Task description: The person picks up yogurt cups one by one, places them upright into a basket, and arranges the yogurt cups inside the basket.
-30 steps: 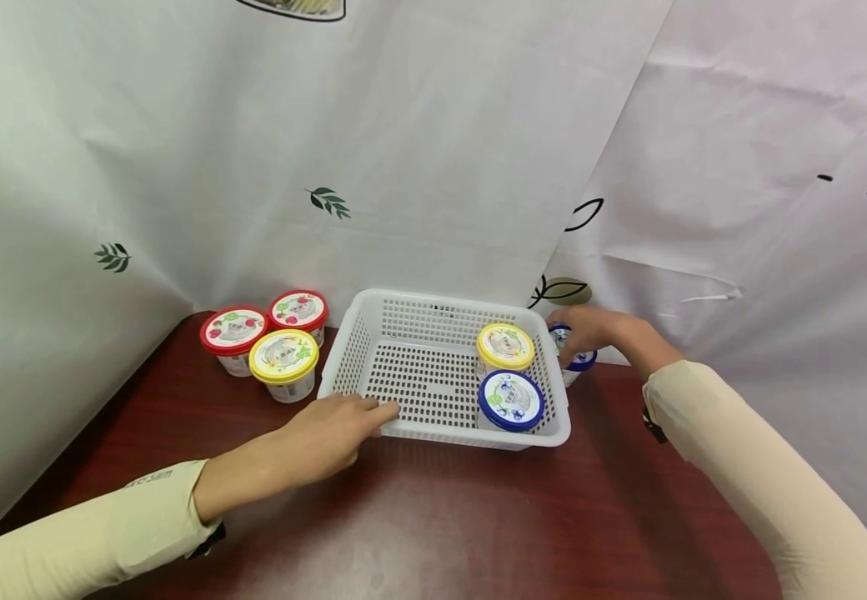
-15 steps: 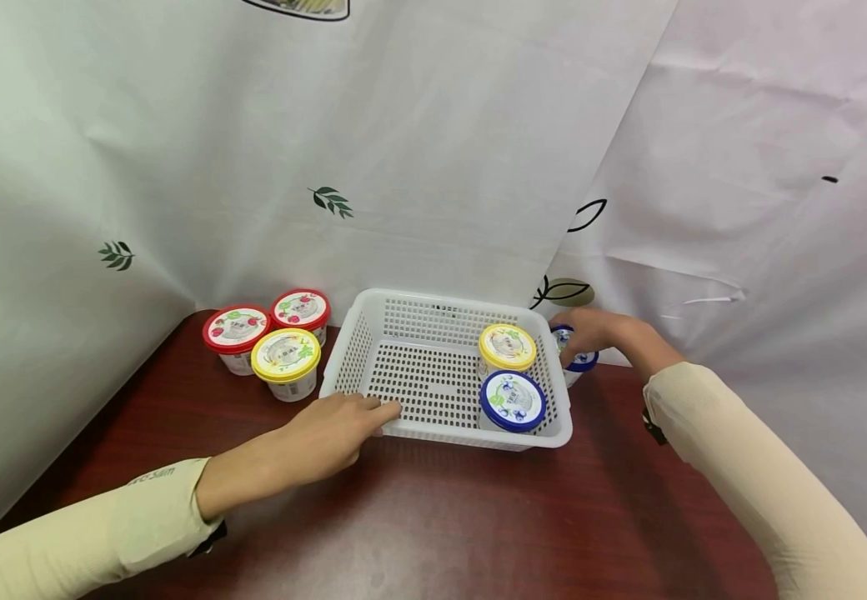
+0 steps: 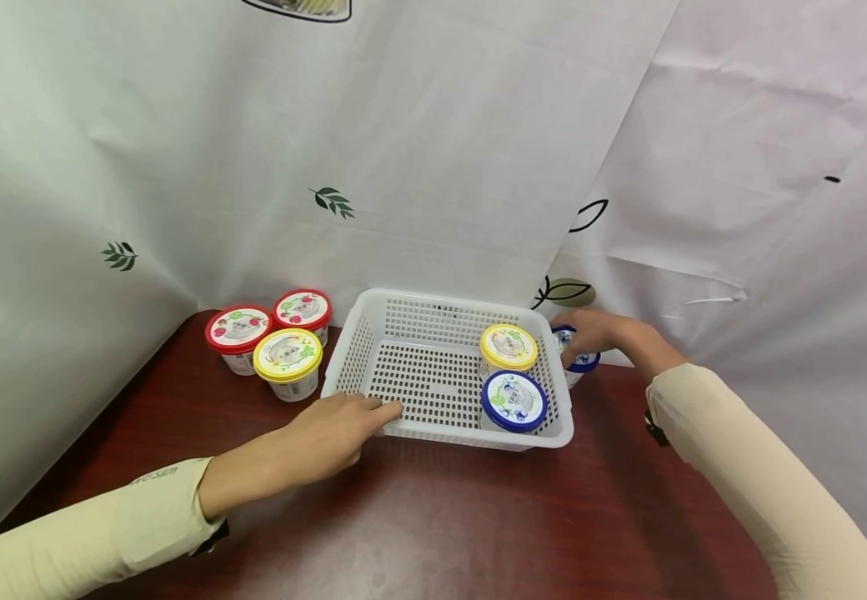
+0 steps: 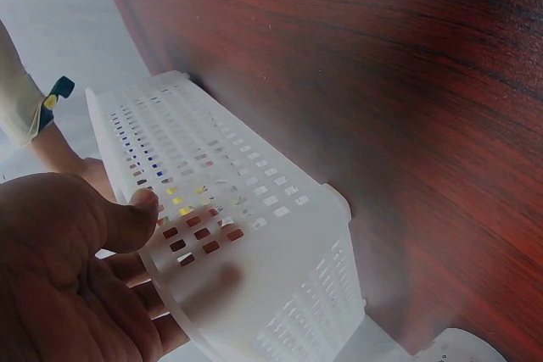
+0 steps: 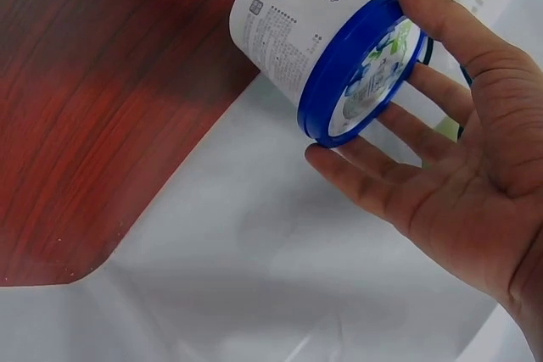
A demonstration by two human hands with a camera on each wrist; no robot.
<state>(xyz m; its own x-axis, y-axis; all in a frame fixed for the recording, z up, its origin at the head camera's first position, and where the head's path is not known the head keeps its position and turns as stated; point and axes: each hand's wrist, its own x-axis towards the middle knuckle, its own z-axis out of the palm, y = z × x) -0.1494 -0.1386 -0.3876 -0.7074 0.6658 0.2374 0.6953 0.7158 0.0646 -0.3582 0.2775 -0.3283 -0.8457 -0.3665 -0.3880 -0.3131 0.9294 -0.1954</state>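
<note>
My left hand (image 3: 336, 437) grips the near left corner of a white plastic basket (image 3: 433, 432). In the left wrist view the thumb lies on the outer side of the basket wall (image 4: 284, 273), fingers behind the rim. Inside the basket, at its right end, a yellow-lidded tub (image 3: 508, 346) stands behind a blue-lidded tub (image 3: 513, 402). Just beyond the basket's right side, my right hand (image 3: 583, 329) holds another blue-lidded tub (image 5: 284, 27) by its lid, thumb on one edge and fingers on the opposite edge. The head view shows that tub partly hidden by the hand.
Left of the basket stand two red-lidded tubs (image 3: 238, 327) and a yellow-lidded tub (image 3: 287, 354), close together. A white printed curtain (image 3: 441, 167) hangs right behind the basket. The dark red wooden table (image 3: 441, 517) extends toward me.
Both hands stay in place, the left at the basket corner and the right on the blue-lidded tub. The head view shifts very slightly.
</note>
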